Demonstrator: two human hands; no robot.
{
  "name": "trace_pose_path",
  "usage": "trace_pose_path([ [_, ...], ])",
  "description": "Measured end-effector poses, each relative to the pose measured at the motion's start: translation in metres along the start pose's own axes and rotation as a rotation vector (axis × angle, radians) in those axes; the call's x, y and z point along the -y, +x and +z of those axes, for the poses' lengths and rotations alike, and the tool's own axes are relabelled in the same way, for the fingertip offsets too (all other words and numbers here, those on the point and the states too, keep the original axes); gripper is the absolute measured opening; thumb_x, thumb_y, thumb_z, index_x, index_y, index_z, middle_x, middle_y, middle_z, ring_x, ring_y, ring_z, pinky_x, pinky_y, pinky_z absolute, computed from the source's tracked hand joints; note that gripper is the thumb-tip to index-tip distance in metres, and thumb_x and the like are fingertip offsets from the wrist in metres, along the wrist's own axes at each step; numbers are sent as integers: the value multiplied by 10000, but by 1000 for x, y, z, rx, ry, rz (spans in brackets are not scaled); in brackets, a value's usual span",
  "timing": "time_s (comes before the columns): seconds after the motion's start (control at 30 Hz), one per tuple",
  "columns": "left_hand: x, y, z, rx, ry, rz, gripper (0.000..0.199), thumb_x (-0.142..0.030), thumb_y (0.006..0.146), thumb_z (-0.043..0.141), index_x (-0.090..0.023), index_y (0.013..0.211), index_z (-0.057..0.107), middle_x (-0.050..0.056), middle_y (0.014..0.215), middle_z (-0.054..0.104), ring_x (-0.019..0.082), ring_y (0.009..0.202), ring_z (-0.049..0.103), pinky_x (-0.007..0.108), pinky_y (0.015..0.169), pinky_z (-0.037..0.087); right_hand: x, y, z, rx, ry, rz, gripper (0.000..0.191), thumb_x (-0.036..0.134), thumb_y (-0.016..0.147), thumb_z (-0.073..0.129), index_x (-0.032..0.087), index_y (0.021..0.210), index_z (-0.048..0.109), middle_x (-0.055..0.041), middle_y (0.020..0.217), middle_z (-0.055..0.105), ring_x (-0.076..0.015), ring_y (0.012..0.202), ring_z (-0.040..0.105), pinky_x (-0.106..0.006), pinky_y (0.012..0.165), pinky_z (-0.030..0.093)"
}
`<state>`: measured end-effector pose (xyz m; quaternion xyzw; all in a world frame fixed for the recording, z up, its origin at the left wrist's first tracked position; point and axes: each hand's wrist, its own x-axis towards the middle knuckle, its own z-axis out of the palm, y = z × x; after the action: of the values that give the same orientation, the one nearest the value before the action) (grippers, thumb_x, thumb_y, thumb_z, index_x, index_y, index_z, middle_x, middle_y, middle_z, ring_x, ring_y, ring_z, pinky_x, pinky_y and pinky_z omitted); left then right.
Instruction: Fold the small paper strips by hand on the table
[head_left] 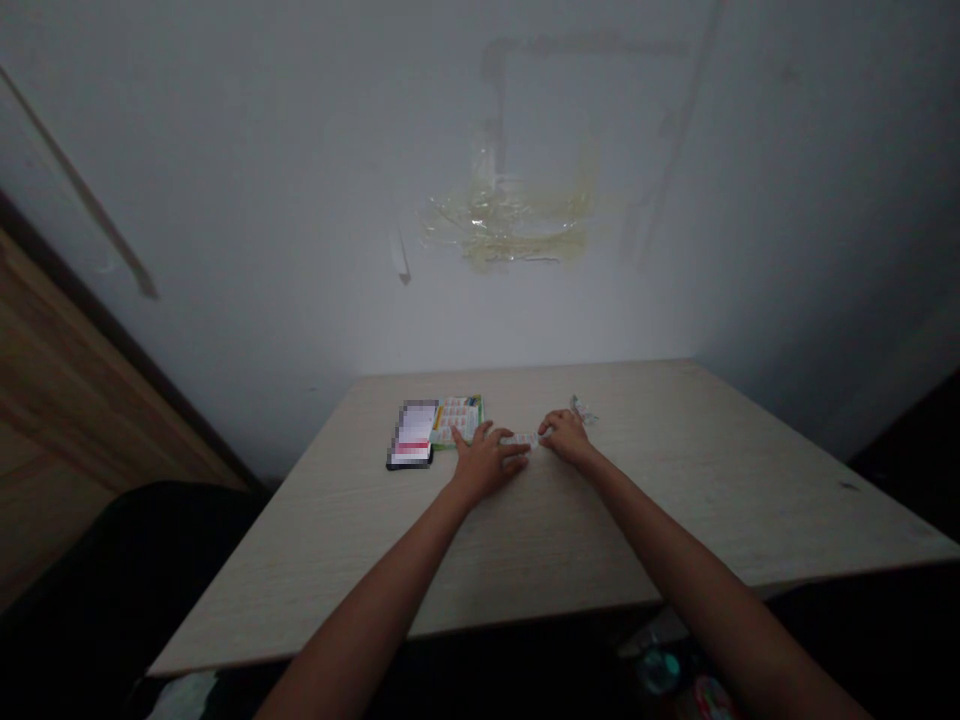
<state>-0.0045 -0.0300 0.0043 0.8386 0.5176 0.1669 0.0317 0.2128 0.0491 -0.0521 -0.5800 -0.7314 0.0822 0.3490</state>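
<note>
A narrow, pale printed strip [523, 438] lies flat on the table between my hands. My left hand [487, 464] rests on the table with its fingers spread, and its fingertips reach onto the strip's left part. At the strip's right end, my right hand [567, 437] has its fingers curled and pinched on it. A colourful printed leaflet [454, 412] is just beyond my left thumb. Left of it lies a phone [414, 432] with a lit, blurred-out screen, close against the leaflet. Part of the strip is hidden under my left fingers.
A small crumpled, shiny scrap [582, 409] lies just behind my right hand. The wooden table [660, 500] meets a wall [322, 250] with old tape [517, 235] stuck on it. Below the front edge, partly in shadow, is a clear bottle-like object [658, 670].
</note>
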Motion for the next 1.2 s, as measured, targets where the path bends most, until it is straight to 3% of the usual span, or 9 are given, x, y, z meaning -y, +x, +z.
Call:
trace_pose_path([
  [0.23, 0, -1, 3, -67, 3, 8, 285, -520, 944, 523, -502, 1191, 663, -16, 1307, 643, 340, 1384, 370, 825, 1060, -69, 6, -8, -11, -33, 79, -51, 135, 307, 773, 698, 216, 856, 751, -64, 943, 651, -243, 1001, 565, -473, 993, 407],
  [0.5, 1, 0, 0, -120, 36, -32, 251, -479, 940, 553, -426, 1123, 718, 25, 1152, 678, 302, 1262, 471, 810, 1079, -68, 8, -10, -25, 71, 48, -208, 168, 308, 869, 647, 247, 926, 792, -71, 964, 655, -224, 981, 582, -442, 955, 447],
  [0.8, 4, 0, 6, -90, 15, -38, 278, -507, 963, 491, -462, 1160, 682, -37, 1343, 644, 332, 1391, 373, 844, 1051, -51, 15, -16, -26, 84, -73, -279, 218, 285, 905, 632, 289, 1072, 772, -76, 1055, 640, -222, 1026, 559, -412, 957, 445],
  [1.2, 6, 0, -2, 15, -15, -50, 345, -564, 963, 432, -492, 1231, 636, -67, 1434, 580, 364, 1445, 311, 868, 1022, -52, 20, -15, -29, 129, -150, -358, 220, 293, 937, 599, 280, 1084, 762, -94, 1183, 622, -236, 1104, 535, -379, 951, 438],
])
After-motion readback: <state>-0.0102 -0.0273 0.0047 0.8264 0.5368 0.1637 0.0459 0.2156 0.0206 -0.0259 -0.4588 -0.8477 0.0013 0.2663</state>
